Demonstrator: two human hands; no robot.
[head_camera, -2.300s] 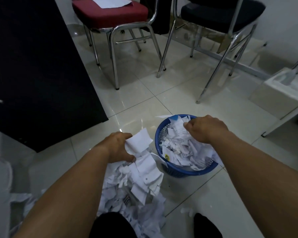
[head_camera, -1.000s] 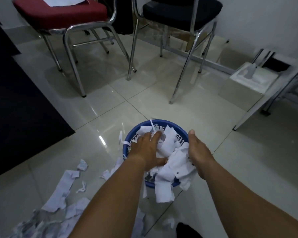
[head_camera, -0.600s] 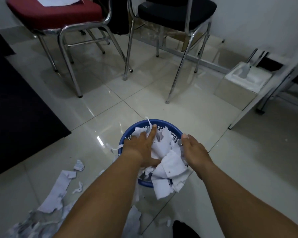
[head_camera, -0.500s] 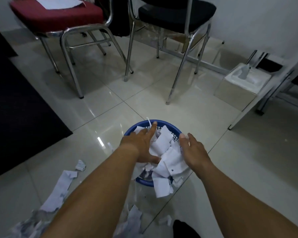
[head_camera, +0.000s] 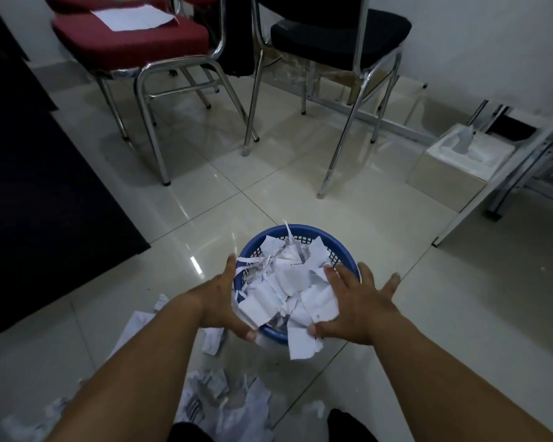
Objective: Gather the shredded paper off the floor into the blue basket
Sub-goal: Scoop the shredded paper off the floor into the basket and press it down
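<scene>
The blue basket (head_camera: 300, 231) stands on the shiny tile floor (head_camera: 348, 199), right in front of the person. It is heaped full of shredded paper (head_camera: 288, 279). One white strip (head_camera: 302, 344) hangs out over the near rim.

The left hand (head_camera: 219, 303) is at the basket's left side. Its fingers are straight and close together, and its thumb reaches along the near edge. The right hand (head_camera: 356, 301) is at the right side, spread wide and flat, with its thumb beside the hanging strip. The hands sit on two sides of the heap and grip nothing. I cannot tell if the right hand really presses on the paper.

More torn paper bits (head_camera: 227, 403) lie on the floor between the arms, close to the person. Farther off, a red chair (head_camera: 131, 43) with a white sheet (head_camera: 134, 17) on its seat stands beside a black chair (head_camera: 336, 36). A dark mat (head_camera: 45, 202) covers the floor on the left. A white box (head_camera: 450, 177) sits on the right.
</scene>
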